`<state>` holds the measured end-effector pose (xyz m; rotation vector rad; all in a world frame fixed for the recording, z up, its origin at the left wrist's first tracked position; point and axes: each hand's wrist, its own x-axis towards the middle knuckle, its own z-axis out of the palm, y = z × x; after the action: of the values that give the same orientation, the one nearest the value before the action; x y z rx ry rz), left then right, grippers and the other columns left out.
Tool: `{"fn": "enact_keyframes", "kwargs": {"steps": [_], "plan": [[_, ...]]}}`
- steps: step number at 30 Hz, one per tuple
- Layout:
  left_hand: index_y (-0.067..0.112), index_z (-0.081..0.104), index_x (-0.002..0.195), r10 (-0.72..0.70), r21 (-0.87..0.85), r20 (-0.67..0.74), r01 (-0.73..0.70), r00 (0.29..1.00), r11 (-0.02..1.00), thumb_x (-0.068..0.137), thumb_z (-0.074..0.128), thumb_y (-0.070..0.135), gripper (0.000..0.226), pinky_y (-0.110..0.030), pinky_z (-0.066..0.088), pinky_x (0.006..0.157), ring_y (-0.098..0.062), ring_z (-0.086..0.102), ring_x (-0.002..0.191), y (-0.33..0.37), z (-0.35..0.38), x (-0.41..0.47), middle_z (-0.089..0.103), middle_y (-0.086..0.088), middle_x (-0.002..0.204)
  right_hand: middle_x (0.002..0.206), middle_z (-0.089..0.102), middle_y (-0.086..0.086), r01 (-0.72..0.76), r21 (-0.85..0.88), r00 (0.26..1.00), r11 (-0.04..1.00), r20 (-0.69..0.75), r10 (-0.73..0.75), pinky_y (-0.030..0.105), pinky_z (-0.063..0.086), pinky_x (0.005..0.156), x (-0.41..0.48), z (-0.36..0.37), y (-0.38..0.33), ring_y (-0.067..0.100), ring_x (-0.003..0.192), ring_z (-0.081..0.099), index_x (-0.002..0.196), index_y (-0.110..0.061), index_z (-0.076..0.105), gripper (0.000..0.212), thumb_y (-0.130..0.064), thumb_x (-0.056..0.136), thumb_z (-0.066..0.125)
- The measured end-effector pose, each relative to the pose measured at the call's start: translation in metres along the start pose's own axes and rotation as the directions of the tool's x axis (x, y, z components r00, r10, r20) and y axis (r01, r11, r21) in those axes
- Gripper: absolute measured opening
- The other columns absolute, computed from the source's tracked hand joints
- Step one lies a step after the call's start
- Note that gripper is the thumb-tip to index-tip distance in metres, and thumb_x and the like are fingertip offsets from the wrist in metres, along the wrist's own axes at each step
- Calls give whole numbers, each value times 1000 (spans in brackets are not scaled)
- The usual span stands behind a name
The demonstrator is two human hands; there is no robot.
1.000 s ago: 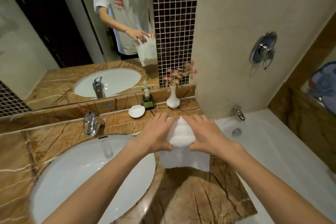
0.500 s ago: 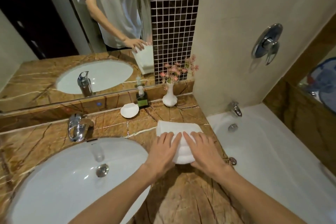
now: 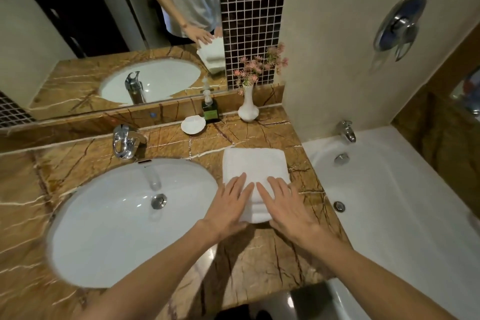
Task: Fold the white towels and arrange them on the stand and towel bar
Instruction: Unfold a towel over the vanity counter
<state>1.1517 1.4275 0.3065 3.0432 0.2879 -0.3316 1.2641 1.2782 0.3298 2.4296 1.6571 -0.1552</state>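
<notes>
Towel (image 3: 255, 166), white and folded, lies on a brown marble counter (image 3: 259, 262) beside a sink (image 3: 104, 228). Left hand (image 3: 228, 208) and right hand (image 3: 285, 210) press flat on it, fingers straight.

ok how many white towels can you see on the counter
1: the folded towel lies on the counter between sink and bathtub, left hand and right hand flat on its near end. The mirror only shows its reflection.

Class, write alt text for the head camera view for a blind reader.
A left hand and right hand press flat on a folded white towel on a brown marble counter, between a sink and a bathtub. A soap dish, pump bottle and flower vase stand behind.
</notes>
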Motion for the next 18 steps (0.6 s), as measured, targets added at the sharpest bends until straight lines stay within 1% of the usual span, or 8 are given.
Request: {"fn": "enact_keyframes", "kwargs": {"steps": [2,5,6,8,10,12,16,18], "plan": [[16,-1,151,-15,-8,1,15,1000,1000,84,55,53,95,-48,7,118,-30,-6,146,6,2,-7,-10,-10,159,151,23,20,22,12,1000,1000,-13,-22,50,29,105,-7,3,-1,38,134,28,150,-12,12,84,-34,86,61],[18,-2,152,-31,-11,-23,30,999,999,88,41,57,87,-49,-1,116,-29,-12,146,15,4,-14,-14,-9,159,152,25,17,21,117,997,993,-79,-12,50,30,106,-12,6,1,35,136,27,148,-16,20,70,-45,91,48],[18,-5,151,-48,-13,-27,48,998,999,88,37,59,86,-50,-5,116,-29,-16,145,16,4,-14,-18,-10,158,155,21,16,5,160,996,987,-89,9,51,27,109,-11,6,3,35,140,22,149,-17,18,70,-48,92,45],[19,-12,150,-100,-33,0,100,995,994,88,31,62,87,-51,-10,115,-31,-22,143,20,3,-11,-24,-11,156,161,5,12,-27,214,998,976,-51,39,52,14,117,-6,7,6,31,148,4,153,-19,9,74,-55,94,37],[19,-15,150,-127,-53,59,130,990,990,88,30,65,88,-50,-10,116,-31,-24,143,22,4,-8,-24,-12,155,162,-6,8,-24,198,1000,980,15,21,51,1,119,-2,8,8,28,148,-7,154,-19,1,78,-60,94,29],[20,-15,149,-127,-56,111,134,986,989,87,29,66,89,-49,-8,116,-31,-22,143,24,7,-5,-23,-12,156,161,-9,9,-13,176,998,984,66,2,49,-5,118,0,11,7,28,148,-10,154,-17,-3,79,-60,94,27],[21,-13,150,-107,-63,157,118,982,991,87,32,66,90,-48,-6,117,-30,-20,144,20,12,-4,-21,-11,157,160,-14,8,-11,167,993,986,118,-9,47,-9,117,-1,16,2,28,147,-14,153,-17,-7,77,-53,96,30],[22,-10,151,-98,-78,159,112,982,991,87,32,65,88,-48,-3,118,-29,-18,145,19,9,-4,-19,-10,157,161,-11,8,-13,184,991,983,131,-11,47,-7,117,-1,14,3,28,148,-10,153,-17,-4,75,-51,96,30]]}}
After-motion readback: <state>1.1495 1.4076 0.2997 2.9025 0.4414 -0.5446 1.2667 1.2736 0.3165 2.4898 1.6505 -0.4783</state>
